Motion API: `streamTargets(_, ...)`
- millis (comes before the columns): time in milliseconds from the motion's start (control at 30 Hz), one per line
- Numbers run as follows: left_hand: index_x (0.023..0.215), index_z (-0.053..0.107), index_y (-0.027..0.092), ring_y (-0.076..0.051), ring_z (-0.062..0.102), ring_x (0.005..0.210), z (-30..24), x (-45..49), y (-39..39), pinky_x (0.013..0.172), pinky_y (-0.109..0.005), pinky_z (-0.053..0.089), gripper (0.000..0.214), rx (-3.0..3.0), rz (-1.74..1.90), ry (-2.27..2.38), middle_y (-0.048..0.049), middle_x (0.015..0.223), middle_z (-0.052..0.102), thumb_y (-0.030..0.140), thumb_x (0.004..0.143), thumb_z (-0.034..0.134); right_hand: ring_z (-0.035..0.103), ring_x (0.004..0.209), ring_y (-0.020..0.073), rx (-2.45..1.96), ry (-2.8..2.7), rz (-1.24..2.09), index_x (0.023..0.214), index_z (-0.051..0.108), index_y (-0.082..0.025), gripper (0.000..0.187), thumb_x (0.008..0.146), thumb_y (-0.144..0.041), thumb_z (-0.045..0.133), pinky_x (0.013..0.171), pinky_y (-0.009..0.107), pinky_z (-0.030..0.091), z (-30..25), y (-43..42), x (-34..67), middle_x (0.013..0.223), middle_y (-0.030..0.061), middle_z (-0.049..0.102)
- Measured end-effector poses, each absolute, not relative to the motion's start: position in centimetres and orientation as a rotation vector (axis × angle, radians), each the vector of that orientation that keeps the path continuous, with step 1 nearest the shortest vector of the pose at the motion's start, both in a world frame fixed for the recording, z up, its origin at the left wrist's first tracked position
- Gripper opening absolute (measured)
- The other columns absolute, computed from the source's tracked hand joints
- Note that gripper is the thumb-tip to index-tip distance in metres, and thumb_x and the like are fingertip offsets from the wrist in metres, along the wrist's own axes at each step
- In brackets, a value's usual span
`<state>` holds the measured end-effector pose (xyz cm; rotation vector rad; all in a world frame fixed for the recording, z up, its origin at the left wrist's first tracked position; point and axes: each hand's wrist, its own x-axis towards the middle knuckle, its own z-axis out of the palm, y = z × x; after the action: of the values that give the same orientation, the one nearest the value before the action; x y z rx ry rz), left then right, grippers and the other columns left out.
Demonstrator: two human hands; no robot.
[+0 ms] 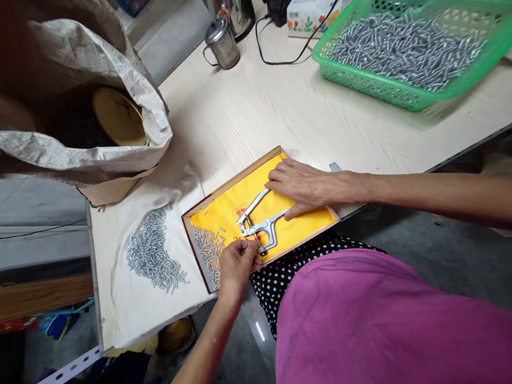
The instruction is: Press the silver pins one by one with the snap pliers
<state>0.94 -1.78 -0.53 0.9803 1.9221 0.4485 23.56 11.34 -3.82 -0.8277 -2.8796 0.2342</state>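
Note:
Silver hand pliers (266, 223) with a C-shaped jaw lie over a shallow yellow-lined box (306, 230). My right hand (300, 184) is round the ends of the two handles, which stand apart. At the jaw, my left hand (237, 262) pinches with thumb and forefinger; what is between the fingertips is too small to make out. A bit of red shows inside the jaw. Small metal pins (208, 253) are heaped at the box's left end, beside my left hand.
More metal pins (152, 253) lie on a white cloth (126, 311) at the left. A large open sack (153, 105) stands behind them. At the back are a metal mug (223, 46), a kettle (234, 0), a tissue box (309, 10) and a green basket (374, 93) full of pins.

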Motion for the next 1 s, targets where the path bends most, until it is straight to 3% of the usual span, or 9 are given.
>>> streamTargets(100, 0.092, 0.072, 0.017, -0.024, 0.067, 0.089, -0.4, 1.5, -1.8, 0.083, -0.038, 0.056, 0.020, 1.689, 0.517, 1.991, -0.0107, 0.095, 0.069, 0.036, 0.086, 0.068, 0.049, 0.096, 0.0263, -0.825, -2.888, 0.268, 0.099, 0.061, -0.015, 0.040, 0.084, -0.051, 0.071, 0.084, 0.039, 0.040, -3.7, 10.9, 23.5, 0.105, 0.0115, 0.060)
streamTargets(200, 0.123, 0.063, 0.017, -0.033, 0.054, 0.120, -0.9, 2.8, -0.4, 0.104, -0.051, 0.047, 0.040, 2.197, 0.431, 1.845, -0.0162, 0.129, 0.061, 0.033, 0.087, 0.069, 0.049, 0.095, 0.0254, -0.848, -2.903, 0.256, 0.099, 0.062, -0.013, 0.036, 0.087, -0.046, 0.069, 0.080, 0.036, 0.038, -3.6, 10.2, 23.2, 0.101, 0.0116, 0.061)
streamTargets(267, 0.133, 0.055, 0.014, -0.035, 0.048, 0.127, -1.6, 3.6, 0.9, 0.108, -0.054, 0.042, 0.050, 2.357, 0.332, 1.722, -0.0186, 0.137, 0.056, 0.030, 0.088, 0.068, 0.049, 0.096, 0.0255, -0.851, -2.899, 0.243, 0.103, 0.063, -0.011, 0.038, 0.088, -0.045, 0.069, 0.080, 0.036, 0.037, -3.6, 9.8, 23.0, 0.101, 0.0118, 0.062)
streamTargets(400, 0.141, 0.045, 0.008, -0.032, 0.052, 0.116, -2.7, 4.1, 3.0, 0.102, -0.049, 0.047, 0.055, 2.417, 0.178, 1.593, -0.0199, 0.129, 0.059, 0.025, 0.092, 0.060, 0.050, 0.097, 0.0263, -0.835, -2.886, 0.239, 0.111, 0.062, -0.008, 0.044, 0.087, -0.044, 0.071, 0.080, 0.037, 0.038, -3.4, 9.5, 22.8, 0.103, 0.0126, 0.062)
streamTargets(500, 0.139, 0.046, 0.008, -0.031, 0.053, 0.110, -2.6, 4.1, 3.2, 0.098, -0.047, 0.048, 0.055, 2.427, 0.142, 1.615, -0.0183, 0.123, 0.060, 0.032, 0.092, 0.061, 0.051, 0.096, 0.0263, -0.832, -2.901, 0.268, 0.114, 0.062, -0.008, 0.045, 0.086, -0.042, 0.073, 0.079, 0.037, 0.040, -3.3, 9.6, 22.8, 0.104, 0.0129, 0.063)
streamTargets(600, 0.132, 0.052, 0.012, -0.029, 0.053, 0.103, -2.3, 4.1, 2.9, 0.092, -0.044, 0.049, 0.046, 2.435, 0.096, 1.636, -0.0137, 0.110, 0.063, 0.038, 0.095, 0.058, 0.052, 0.094, 0.0257, -0.819, -2.925, 0.259, 0.113, 0.063, -0.009, 0.036, 0.092, -0.039, 0.066, 0.077, 0.036, 0.040, -3.3, 9.3, 22.7, 0.100, 0.0129, 0.064)
streamTargets(733, 0.121, 0.059, 0.014, -0.027, 0.053, 0.096, -2.1, 4.3, 2.7, 0.084, -0.040, 0.049, 0.030, 2.452, 0.033, 1.616, -0.0112, 0.100, 0.065, 0.032, 0.098, 0.052, 0.054, 0.089, 0.0236, -0.834, -2.954, 0.215, 0.104, 0.066, -0.012, 0.018, 0.099, -0.023, 0.052, 0.074, 0.036, 0.041, -3.4, 8.6, 22.2, 0.094, 0.0116, 0.065)
streamTargets(833, 0.109, 0.063, 0.014, -0.026, 0.054, 0.093, -2.2, 4.3, 2.8, 0.080, -0.038, 0.048, 0.022, 2.456, 0.000, 1.609, -0.0105, 0.094, 0.065, 0.029, 0.099, 0.051, 0.055, 0.087, 0.0221, -0.848, -2.991, 0.232, 0.099, 0.066, -0.013, 0.022, 0.099, -0.012, 0.045, 0.073, 0.035, 0.041, -3.6, 8.3, 21.9, 0.090, 0.0109, 0.066)
streamTargets(1000, 0.099, 0.064, 0.016, -0.026, 0.056, 0.092, -2.7, 4.4, 2.8, 0.079, -0.037, 0.049, 0.020, 2.465, -0.026, 1.609, -0.0099, 0.091, 0.065, 0.029, 0.100, 0.049, 0.056, 0.085, 0.0207, -0.794, -2.985, 0.282, 0.096, 0.066, -0.014, 0.023, 0.099, -0.012, 0.044, 0.072, 0.033, 0.042, -4.2, 8.6, 21.6, 0.086, 0.0090, 0.065)
